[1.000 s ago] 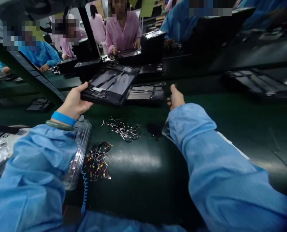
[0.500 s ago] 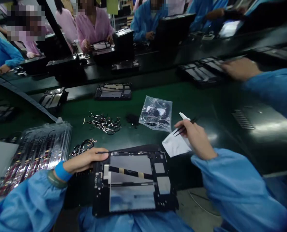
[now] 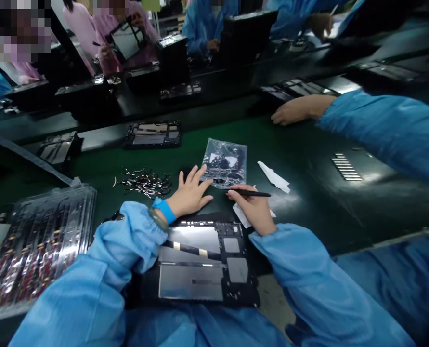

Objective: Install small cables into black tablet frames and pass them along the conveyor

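Note:
My left hand [image 3: 189, 193], with a blue wristband, is open with fingers spread over the table. Its fingertips reach the lower left of a clear plastic bag [image 3: 232, 150] of dark parts; contact is unclear. Small dark pieces lie partly hidden behind its fingers. My right hand [image 3: 253, 208] is closed around black tweezers [image 3: 260, 193], their tip toward the bag's lower edge. Beneath that hand lies a white paper piece [image 3: 241, 216]. In front of me rests an opened tablet [image 3: 196, 277], with silvery battery panels and a dark flex strip; my left sleeve covers its upper left corner.
A pile of short cables [image 3: 145, 184] lies left of my left hand. Clear trays of parts [image 3: 51, 241] stand farther left. A white strip [image 3: 274, 177] and several small metal bars [image 3: 346, 167] lie rightward. A co-worker's arm [image 3: 380, 123] reaches in from the right.
My left hand has let go of the tablet and moved right and forward to the bag. My right hand has shifted left with the tweezers. One white piece now lies apart.

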